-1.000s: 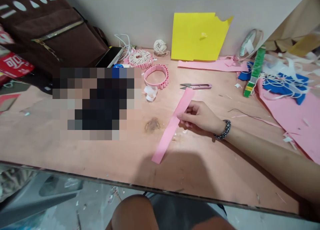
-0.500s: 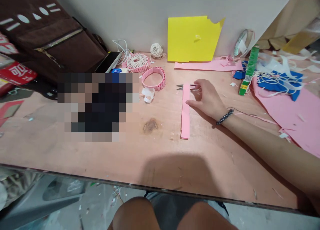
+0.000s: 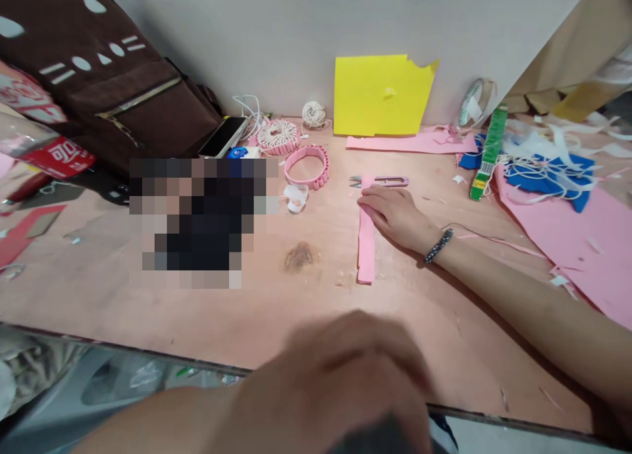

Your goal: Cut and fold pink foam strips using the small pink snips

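Observation:
A narrow pink strip (image 3: 366, 250) lies lengthwise on the table. My right hand (image 3: 392, 214) bends over its upper part, fingers together and closed on the strip, tips at its left edge. Just above the hand lies a pair of thread snips (image 3: 394, 181); the strip's top end crosses the snips, and the blades point left. My left hand (image 3: 355, 368) is large and blurred in the foreground at the bottom, over the table's front edge. Its fingers cannot be made out, nor whether it holds anything.
Left of the strip are a pink pleated ring (image 3: 326, 174), a string-wound pink ring (image 3: 279, 136) and a white scrap (image 3: 296, 197). A yellow sheet (image 3: 380, 99) leans on the wall. Pink sheet (image 3: 553, 237) and a green box (image 3: 488, 154) lie right; a cola bottle (image 3: 69, 156) lies left.
My right hand has let go of the snips, moved down and closed over the strip. My left hand has come into view at the bottom. The view has shifted slightly.

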A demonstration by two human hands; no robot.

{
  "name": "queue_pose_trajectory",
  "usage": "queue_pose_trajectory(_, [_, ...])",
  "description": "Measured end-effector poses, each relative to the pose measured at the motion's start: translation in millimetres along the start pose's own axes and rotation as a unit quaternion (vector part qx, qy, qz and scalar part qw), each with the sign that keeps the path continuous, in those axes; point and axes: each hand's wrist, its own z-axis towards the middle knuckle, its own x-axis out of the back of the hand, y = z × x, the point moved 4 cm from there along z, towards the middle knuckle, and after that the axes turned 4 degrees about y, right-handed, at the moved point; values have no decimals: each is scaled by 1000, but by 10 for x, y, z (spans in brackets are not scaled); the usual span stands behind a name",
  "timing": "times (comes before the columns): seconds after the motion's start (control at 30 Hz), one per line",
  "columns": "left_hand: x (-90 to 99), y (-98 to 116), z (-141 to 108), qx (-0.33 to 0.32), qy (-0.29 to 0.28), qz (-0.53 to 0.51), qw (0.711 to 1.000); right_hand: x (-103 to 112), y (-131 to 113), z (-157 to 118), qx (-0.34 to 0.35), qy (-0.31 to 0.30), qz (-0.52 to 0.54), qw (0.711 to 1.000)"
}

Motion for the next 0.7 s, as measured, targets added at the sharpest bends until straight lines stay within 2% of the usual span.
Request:
queue_pose_trajectory(0.03, [-25, -87, 135, -19, -40, 19, 999, 0, -9, 3, 1, 1, 1, 1000])
queue_pose_trajectory(0.1, [-82, -314, 337, -43, -49, 124, 990, 13, -30, 16, 1, 8, 3, 1000])
queue_pose_trajectory(0.2, [-269, -630, 460, -107, -57, 261, 958, 82, -18, 48, -20, 51, 0, 998])
queue_pose_trajectory(0.3, [-388, -809, 505, -154, -48, 297, 941, 187, 101, 74, -68, 124, -24, 990])
queue_pose_trajectory(0.37, [-389, -847, 540, -184, -27, 302, 935, 228, 207, 86, -84, 144, -43, 985])
queue_pose_trajectory(0.5, [-322, -897, 599, -206, 14, 281, 937, 257, 323, 102, -80, 135, -60, 986])
queue_pose_trajectory(0.6, [-288, -985, 626, -184, 12, 254, 950, 306, 200, 88, -46, 129, -49, 989])
queue_pose_trajectory(0.67, [-247, -1053, 652, -159, 13, 238, 958, 316, 7, 70, 27, 77, 3, 997])
queue_pose_trajectory(0.7, [-210, -1085, 668, -146, 22, 229, 962, 302, -105, 54, 74, 23, 42, 996])
